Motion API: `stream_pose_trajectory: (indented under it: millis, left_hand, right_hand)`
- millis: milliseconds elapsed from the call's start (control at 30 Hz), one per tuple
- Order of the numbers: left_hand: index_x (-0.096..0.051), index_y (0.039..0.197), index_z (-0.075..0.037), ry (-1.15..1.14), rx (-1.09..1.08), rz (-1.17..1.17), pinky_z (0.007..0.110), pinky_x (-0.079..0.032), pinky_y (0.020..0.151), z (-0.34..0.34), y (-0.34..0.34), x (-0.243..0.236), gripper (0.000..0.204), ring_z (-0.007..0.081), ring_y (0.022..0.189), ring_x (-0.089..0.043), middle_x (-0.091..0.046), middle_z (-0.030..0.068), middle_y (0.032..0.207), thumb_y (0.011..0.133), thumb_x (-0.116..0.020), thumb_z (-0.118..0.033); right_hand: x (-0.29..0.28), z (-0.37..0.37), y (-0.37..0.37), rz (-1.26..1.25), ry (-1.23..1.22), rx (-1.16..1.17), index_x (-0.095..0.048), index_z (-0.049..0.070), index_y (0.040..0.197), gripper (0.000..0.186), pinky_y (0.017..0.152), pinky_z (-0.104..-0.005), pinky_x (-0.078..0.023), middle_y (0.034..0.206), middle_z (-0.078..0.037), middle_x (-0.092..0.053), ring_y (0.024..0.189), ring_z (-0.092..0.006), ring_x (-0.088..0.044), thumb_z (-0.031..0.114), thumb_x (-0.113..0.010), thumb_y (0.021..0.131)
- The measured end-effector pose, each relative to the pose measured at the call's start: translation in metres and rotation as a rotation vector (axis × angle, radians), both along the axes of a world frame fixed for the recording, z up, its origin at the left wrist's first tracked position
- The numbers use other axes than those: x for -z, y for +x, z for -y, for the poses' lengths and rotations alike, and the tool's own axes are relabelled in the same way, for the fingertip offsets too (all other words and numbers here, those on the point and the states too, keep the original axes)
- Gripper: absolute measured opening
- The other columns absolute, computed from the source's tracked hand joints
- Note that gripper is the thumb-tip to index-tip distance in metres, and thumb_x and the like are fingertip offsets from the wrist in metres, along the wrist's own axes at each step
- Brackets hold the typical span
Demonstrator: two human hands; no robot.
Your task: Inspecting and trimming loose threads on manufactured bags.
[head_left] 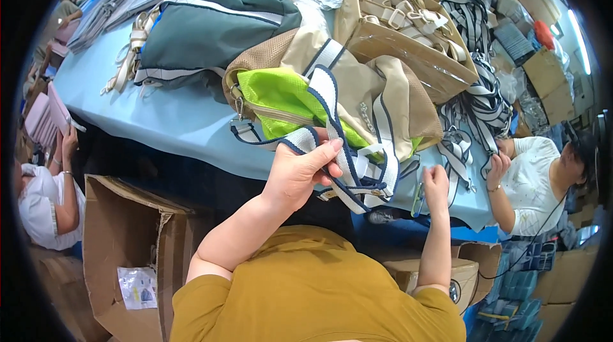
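My left hand (300, 170) is closed on a white webbing strap (345, 150) with navy edges, which is bunched in loops over a beige duffel bag (364, 99) with tan mesh and lime-green lining (281, 87). Metal clips and a white plastic fitting hang among the straps. My right hand (436, 182) is curled at the table edge, right of the bag, beside a green-handled tool (417, 201) that looks like scissors; what its fingers hold, if anything, is hidden.
The blue-covered table (128, 125) bears a grey-green bag (211, 42), a carton of beige straps (412, 67) and striped straps (472, 29). Cartons (115, 233) stand below. A co-worker (533, 182) handles straps at right; another person (48, 208) holds pink pieces at left.
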State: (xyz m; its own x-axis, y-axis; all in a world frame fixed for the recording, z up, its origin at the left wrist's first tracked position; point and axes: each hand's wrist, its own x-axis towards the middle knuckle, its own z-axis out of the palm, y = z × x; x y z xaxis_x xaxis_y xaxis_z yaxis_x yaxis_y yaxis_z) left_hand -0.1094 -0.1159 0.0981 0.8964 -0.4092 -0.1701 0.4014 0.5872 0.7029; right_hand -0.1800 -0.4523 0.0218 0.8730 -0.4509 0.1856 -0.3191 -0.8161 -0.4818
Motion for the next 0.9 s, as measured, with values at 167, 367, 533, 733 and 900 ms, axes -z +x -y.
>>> stream_pose_trajectory:
  millis: [167, 367, 533, 733, 900]
  left_hand:
    - [-0.055, 0.097, 0.000, -0.006, 0.047, -0.055, 0.014, -0.041, 0.041, -0.005, 0.003, 0.004, 0.018, 0.0056, 0.056, -0.056, -0.057, 0.0020, 0.072, 0.083, -0.059, -0.011]
    - [-0.055, 0.096, -0.001, 0.042, 0.081, -0.007, 0.015, -0.042, 0.043, -0.007, 0.003, 0.016, 0.017, 0.0056, 0.057, -0.056, -0.057, 0.0020, 0.072, 0.083, -0.058, -0.010]
    - [-0.053, 0.082, -0.005, 0.029, 0.092, -0.038, 0.018, -0.044, 0.043, -0.006, 0.004, 0.013, 0.010, 0.0069, 0.055, -0.056, -0.057, 0.0014, 0.070, 0.081, -0.062, -0.010]
    - [-0.051, 0.087, -0.005, 0.052, 0.067, -0.019, 0.019, -0.046, 0.044, -0.007, 0.002, 0.017, 0.014, 0.0107, 0.057, -0.059, -0.058, 0.0051, 0.073, 0.082, -0.062, -0.012]
    - [-0.050, 0.090, -0.005, -0.008, 0.075, -0.034, 0.020, -0.048, 0.048, -0.011, 0.005, 0.015, 0.010, 0.0117, 0.063, -0.061, -0.060, 0.0070, 0.076, 0.085, -0.057, -0.011]
  right_hand:
    - [-0.046, -0.031, -0.020, 0.477, 0.794, -0.215, -0.035, 0.008, 0.097, 0.015, 0.046, -0.0197, -0.040, 0.067, -0.006, -0.047, 0.054, -0.0118, -0.049, 0.023, -0.036, 0.095]
    - [-0.127, -0.126, 0.031, 0.298, 0.321, -0.837, -0.044, 0.004, 0.101, 0.030, 0.062, -0.0294, -0.045, 0.073, -0.007, -0.050, 0.066, -0.0196, -0.053, -0.006, -0.056, 0.075]
    - [-0.157, -0.189, 0.085, 0.175, 0.036, -1.319, -0.054, 0.002, 0.095, 0.029, 0.058, -0.0336, -0.045, 0.077, -0.011, -0.052, 0.067, -0.0254, -0.055, -0.005, -0.060, 0.068]
    - [-0.107, -0.178, 0.126, -0.228, 0.471, -1.180, -0.055, 0.002, 0.105, 0.020, 0.077, -0.0295, -0.043, 0.086, -0.007, -0.055, 0.083, -0.0182, -0.052, 0.014, -0.047, 0.090]
    - [-0.111, -0.162, 0.111, -0.103, 0.577, -0.799, -0.048, 0.007, 0.109, 0.023, 0.056, -0.0257, -0.041, 0.067, -0.004, -0.050, 0.058, -0.0115, -0.048, 0.020, -0.047, 0.090]
